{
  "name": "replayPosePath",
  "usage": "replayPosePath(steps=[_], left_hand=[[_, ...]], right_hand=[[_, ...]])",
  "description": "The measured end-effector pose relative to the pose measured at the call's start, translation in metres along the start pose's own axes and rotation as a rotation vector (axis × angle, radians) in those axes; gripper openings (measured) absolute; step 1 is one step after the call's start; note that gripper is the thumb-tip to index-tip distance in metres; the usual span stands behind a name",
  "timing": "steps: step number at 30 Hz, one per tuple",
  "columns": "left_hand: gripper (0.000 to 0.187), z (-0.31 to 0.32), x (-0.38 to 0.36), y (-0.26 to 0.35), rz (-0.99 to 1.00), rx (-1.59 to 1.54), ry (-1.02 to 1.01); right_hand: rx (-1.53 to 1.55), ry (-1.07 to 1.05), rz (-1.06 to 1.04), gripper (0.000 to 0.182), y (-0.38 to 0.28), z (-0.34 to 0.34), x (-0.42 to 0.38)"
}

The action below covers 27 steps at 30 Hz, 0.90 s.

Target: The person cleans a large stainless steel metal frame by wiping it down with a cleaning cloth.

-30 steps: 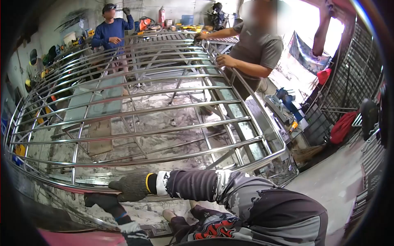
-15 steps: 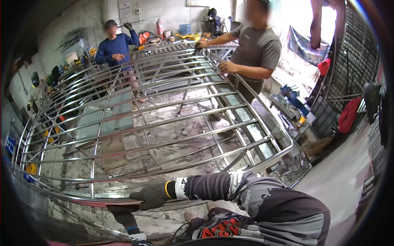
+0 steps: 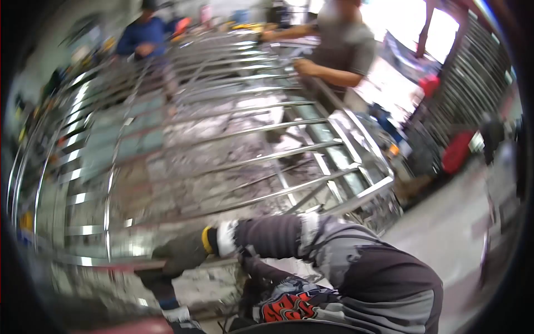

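Note:
A large grid frame of shiny metal tubes (image 3: 261,161) spans the view, blurred by motion. My right hand (image 3: 183,253), in a dark glove with a yellow cuff, is closed on the frame's near edge rail. Just below and left of it, my left hand (image 3: 156,283), gloved in black with a blue band at the wrist, grips the same rail from the near side. The fingers of both hands are smeared. At the far right corner of the frame, a person in a grey shirt (image 3: 345,50) has both hands on it.
Behind the frame stands another person in a blue top (image 3: 142,39). Tools and a red cloth (image 3: 459,151) lie along the right side, near dark metal grating (image 3: 473,72). Grey-green panels (image 3: 125,133) show beneath the tubes. A cluttered bench runs along the back wall.
The view has shifted and blurred. My right hand now appears further left along the near rail. The blue-topped person's raised hand is no longer seen raised.

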<state>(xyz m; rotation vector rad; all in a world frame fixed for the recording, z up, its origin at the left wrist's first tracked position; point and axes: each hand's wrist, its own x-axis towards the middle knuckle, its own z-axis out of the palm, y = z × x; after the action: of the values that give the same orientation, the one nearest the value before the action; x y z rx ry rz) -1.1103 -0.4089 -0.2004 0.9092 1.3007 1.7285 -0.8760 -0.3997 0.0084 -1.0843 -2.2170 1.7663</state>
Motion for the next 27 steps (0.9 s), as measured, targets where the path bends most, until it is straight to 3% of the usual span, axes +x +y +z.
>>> replayPosePath(steps=[1,2,3,4,5,6,8,10,13,14,16,20,21,23,26,27], left_hand=[[0.056,-0.005,-0.002,0.001,-0.053,-0.065,-0.046],[0.056,-0.012,-0.007,0.002,-0.11,-0.14,-0.083],[0.056,-0.012,-0.006,0.001,-0.166,-0.22,-0.147],[0.056,-0.014,-0.003,0.001,-0.201,-0.304,-0.196],[0.056,-0.017,0.0,0.0,-0.215,-0.385,-0.234],[0.056,-0.019,0.0,-0.003,-0.218,-0.463,-0.258],[0.056,-0.021,-0.004,-0.012,-0.202,-0.645,-0.283],[0.056,-0.014,-0.004,-0.023,-0.165,-0.837,-0.307],[0.056,0.012,-0.012,-0.033,-0.107,-1.102,-0.337],[0.056,0.037,-0.026,-0.01,-0.099,-1.131,-0.245],[0.054,0.053,-0.026,-0.007,-0.087,-1.465,-0.436],[0.046,0.056,-0.046,-0.051,0.05,-1.338,-0.288],[0.043,0.036,-0.047,-0.077,0.073,-0.835,-0.305],[0.041,0.017,-0.044,-0.076,0.098,-0.329,-0.317],[0.035,0.012,-0.037,0.0,0.209,-0.03,-0.201],[0.035,0.013,-0.035,0.003,0.05,-0.693,-0.399]], right_hand=[[0.002,0.066,-0.088,0.046,0.016,0.005,0.011],[-0.063,0.044,-0.033,0.049,-0.001,-0.002,-0.005],[-0.103,0.143,-0.142,0.052,0.018,0.007,0.007],[-0.049,0.105,-0.067,0.055,0.014,0.007,0.005],[-0.052,0.194,-0.127,0.056,0.021,0.013,0.005],[0.078,0.061,-0.007,0.06,0.001,0.005,-0.002],[0.244,-0.005,0.041,0.064,0.008,0.01,-0.003],[0.134,-0.02,0.143,0.057,-0.008,0.008,-0.004],[0.16,0.007,0.067,0.061,0.003,0.008,0.002],[0.187,0.034,0.037,0.064,0.009,0.008,-0.003],[0.148,-0.003,0.089,0.071,-0.007,0.002,-0.005],[0.111,0.019,0.09,0.075,-0.005,-0.001,-0.003],[0.127,0.025,0.068,0.074,-0.002,-0.001,-0.003],[0.145,0.024,0.026,0.072,0.003,-0.001,0.001],[0.124,0.08,-0.003,0.066,0.014,-0.001,0.001],[0.102,0.047,0.005,0.066,0.015,-0.004,0.004]])
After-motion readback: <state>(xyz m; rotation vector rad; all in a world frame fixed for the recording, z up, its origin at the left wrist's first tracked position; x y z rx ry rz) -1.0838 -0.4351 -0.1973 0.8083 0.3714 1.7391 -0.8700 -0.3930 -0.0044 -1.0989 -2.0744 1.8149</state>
